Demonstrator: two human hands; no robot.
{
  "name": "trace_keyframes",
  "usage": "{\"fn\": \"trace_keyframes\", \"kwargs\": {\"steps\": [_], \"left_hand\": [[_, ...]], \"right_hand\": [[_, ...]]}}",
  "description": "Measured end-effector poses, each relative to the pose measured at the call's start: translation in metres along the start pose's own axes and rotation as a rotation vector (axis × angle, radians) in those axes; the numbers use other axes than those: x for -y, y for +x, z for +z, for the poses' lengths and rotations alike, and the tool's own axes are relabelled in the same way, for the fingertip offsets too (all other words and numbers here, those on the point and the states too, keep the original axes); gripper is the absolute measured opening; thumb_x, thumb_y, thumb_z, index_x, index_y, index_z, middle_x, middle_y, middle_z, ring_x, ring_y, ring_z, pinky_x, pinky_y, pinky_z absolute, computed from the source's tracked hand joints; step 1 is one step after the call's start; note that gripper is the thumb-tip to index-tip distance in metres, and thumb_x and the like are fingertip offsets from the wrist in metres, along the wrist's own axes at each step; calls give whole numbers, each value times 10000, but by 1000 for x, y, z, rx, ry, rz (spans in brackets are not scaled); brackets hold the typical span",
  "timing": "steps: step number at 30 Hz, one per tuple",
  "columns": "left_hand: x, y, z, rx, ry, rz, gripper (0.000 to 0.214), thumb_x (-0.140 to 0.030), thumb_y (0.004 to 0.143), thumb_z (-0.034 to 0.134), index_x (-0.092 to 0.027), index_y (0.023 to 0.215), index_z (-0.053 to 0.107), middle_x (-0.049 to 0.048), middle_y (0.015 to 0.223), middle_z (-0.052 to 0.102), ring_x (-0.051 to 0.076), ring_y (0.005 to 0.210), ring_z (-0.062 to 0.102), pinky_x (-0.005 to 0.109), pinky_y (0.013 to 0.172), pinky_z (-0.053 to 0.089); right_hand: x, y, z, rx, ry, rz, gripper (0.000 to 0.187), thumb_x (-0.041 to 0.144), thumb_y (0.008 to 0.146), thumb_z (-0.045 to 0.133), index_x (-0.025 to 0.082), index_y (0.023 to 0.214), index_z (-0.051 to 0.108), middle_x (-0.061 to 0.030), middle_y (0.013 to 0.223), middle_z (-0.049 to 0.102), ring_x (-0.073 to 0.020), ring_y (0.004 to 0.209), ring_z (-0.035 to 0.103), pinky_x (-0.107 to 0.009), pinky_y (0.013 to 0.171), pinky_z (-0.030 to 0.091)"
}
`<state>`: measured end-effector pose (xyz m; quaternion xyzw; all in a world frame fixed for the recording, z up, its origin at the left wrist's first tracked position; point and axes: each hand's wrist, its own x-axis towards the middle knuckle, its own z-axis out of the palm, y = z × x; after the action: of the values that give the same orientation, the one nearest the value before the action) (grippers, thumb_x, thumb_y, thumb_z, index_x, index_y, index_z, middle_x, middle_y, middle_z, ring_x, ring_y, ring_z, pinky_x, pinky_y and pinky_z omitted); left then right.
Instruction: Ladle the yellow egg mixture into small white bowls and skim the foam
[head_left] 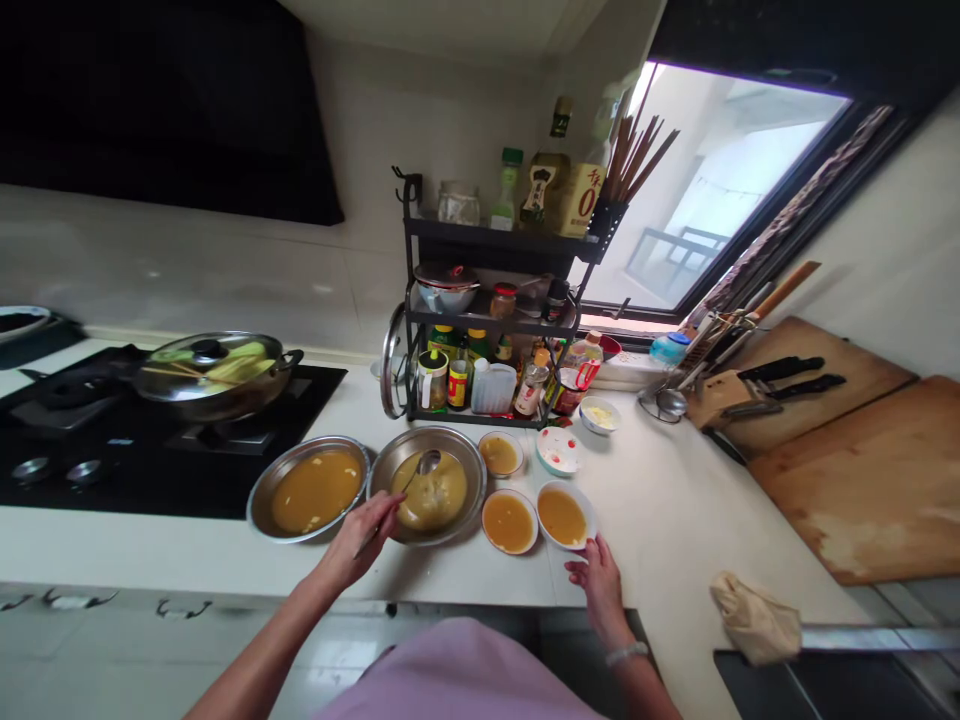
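Note:
My left hand (367, 535) is closed round the handle of a metal spoon (428, 462). The spoon's bowl end is over the large steel basin (474, 512), which holds yellowish liquid. At the lower right rim of a white bowl (588, 505) of orange-brown liquid is my right hand (598, 575). Its fingertips touch or nearly touch that bowl, and the thumb stands apart from the other fingers. Beside it sit another bowl (510, 522) and a smaller bowl (501, 455) with similar liquid. Left of the basin, a second steel basin (259, 515) holds brownish liquid with pale bits.
A lidded pan (217, 385) stands on the black gas hob (187, 470). Behind the basins, a black rack (495, 322) carries bottles and jars. A lidded dish (558, 452) and small bowl (600, 414) sit nearby. Knives (787, 372), cutting boards (862, 480) and a cloth (754, 620) are at right.

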<state>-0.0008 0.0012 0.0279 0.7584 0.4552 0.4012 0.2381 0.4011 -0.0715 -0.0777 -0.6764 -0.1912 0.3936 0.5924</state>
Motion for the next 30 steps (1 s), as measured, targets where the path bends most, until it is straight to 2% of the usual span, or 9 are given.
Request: {"fn": "trace_keyframes", "kwargs": {"steps": [3,7,9,12,16,18,19,24,30], "left_hand": [[-8,8,11,-71,-92,-38,284,-295,913,445,-173,1046,664,42,767,671,129,637,647,235,629,529],[-23,35,44,-123,-351,-182,352,-358,926,414,-138,1051,659,64,801,680,139,603,649,257,590,540],[-26,51,65,-76,-395,-178,366,-365,923,414,-132,1060,660,65,786,677,146,614,651,268,604,536],[-30,73,92,21,-315,-101,352,-330,918,402,-135,1041,667,51,737,660,137,580,620,273,617,508],[-35,90,114,125,-167,26,265,-245,861,441,-157,899,689,52,716,649,153,635,587,289,674,474],[-36,92,122,155,-209,9,213,-234,822,482,-171,828,686,49,701,650,155,634,575,292,682,468],[-35,92,125,155,-277,-46,190,-241,806,507,-176,811,685,42,674,647,153,615,570,290,670,467],[-26,94,135,7,-632,-434,243,-343,802,527,-143,843,659,24,569,625,164,504,586,291,554,481],[-21,98,124,-146,-732,-557,227,-329,827,485,-150,866,619,47,626,661,174,567,645,322,638,538]], "right_hand": [[1,-1,0,0,-7,5,738,589,668,648,175,1256,482,23,741,636,-140,500,617,-224,408,443],[3,-2,0,5,-7,12,777,592,662,652,171,1287,460,20,735,643,-145,509,622,-222,414,443],[4,-3,0,12,-3,8,791,590,657,659,166,1293,457,17,730,648,-150,516,627,-222,417,445],[6,-4,1,16,2,8,797,582,653,664,162,1297,455,10,724,663,-144,493,616,-219,408,440],[8,-4,1,16,1,0,769,571,664,659,161,1285,465,2,719,672,-138,470,605,-216,394,429],[8,-5,1,14,-4,-10,750,567,676,654,159,1279,473,2,714,669,-140,473,609,-216,396,432],[8,-5,1,13,-8,-13,738,564,684,650,158,1276,478,2,712,667,-140,473,610,-217,398,434],[8,-5,1,13,-15,-15,730,548,702,638,142,1285,473,-7,728,670,-142,489,621,-214,400,436],[9,-5,1,5,-16,-10,743,552,693,644,144,1288,463,1,721,667,-141,491,618,-215,401,434]]}}
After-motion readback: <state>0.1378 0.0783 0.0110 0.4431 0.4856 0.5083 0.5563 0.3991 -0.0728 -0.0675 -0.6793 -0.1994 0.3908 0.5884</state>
